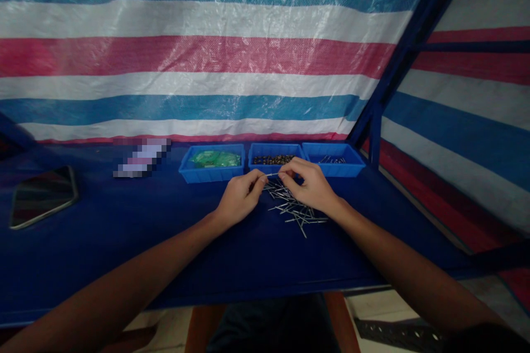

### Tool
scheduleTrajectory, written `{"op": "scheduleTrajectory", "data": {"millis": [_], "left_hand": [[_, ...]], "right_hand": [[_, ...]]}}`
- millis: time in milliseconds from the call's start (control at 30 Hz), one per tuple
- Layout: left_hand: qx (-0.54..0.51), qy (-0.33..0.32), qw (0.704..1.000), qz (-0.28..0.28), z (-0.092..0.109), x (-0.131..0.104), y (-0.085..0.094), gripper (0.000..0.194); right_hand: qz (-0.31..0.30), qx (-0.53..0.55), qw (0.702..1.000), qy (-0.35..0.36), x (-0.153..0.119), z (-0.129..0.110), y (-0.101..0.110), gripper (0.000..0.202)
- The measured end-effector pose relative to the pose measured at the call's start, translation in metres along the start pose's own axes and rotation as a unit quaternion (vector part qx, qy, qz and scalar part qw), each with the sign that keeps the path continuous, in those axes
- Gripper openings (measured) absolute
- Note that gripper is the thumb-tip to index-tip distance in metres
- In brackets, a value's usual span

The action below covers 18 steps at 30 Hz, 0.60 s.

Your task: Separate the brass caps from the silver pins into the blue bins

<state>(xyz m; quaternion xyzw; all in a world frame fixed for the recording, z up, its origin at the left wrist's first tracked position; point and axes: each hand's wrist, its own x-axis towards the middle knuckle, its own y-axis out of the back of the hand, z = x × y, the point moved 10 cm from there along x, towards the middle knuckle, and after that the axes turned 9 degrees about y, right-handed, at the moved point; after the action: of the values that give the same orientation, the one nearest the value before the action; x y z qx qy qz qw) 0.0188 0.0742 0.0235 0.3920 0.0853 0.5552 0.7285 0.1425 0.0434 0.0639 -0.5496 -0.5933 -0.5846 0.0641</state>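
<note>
A thin metal rod (272, 175) stretches between my two hands above the table. My left hand (240, 197) pinches its left end between thumb and forefinger. The other end sits in the closed fingertips of my right hand (308, 183). Under and beside my right hand lies a loose pile of similar thin metal rods (296, 210), partly hidden by that hand. Just behind the hands stands a blue bin with small brass-coloured parts (275, 159), its front partly covered by my fingers.
Left of the middle bin stands a blue bin (207, 175) with green plastic pieces; a right-hand bin (342, 170) has a few thin metal rods. A phone (44, 197) and a blurred-out item (143, 159) lie on the blue table (136, 220). Striped sheeting (199, 55) hangs behind.
</note>
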Motion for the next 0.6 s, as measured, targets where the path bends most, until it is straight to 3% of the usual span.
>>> {"op": "scheduleTrajectory", "data": {"millis": [167, 400, 600], "left_hand": [[0.047, -0.007, 0.999, 0.005, -0.003, 0.004, 0.004, 0.02], [0.214, -0.042, 0.975, -0.046, -0.011, 0.007, -0.002, 0.011], [0.283, -0.041, 0.952, -0.104, -0.013, 0.001, -0.015, 0.011]], "right_hand": [[0.065, -0.044, 0.997, -0.011, 0.002, 0.012, 0.034, 0.012], [0.219, -0.139, 0.961, -0.097, -0.021, 0.076, 0.107, 0.012], [0.244, -0.185, 0.937, -0.167, -0.041, 0.114, 0.129, 0.013]]}}
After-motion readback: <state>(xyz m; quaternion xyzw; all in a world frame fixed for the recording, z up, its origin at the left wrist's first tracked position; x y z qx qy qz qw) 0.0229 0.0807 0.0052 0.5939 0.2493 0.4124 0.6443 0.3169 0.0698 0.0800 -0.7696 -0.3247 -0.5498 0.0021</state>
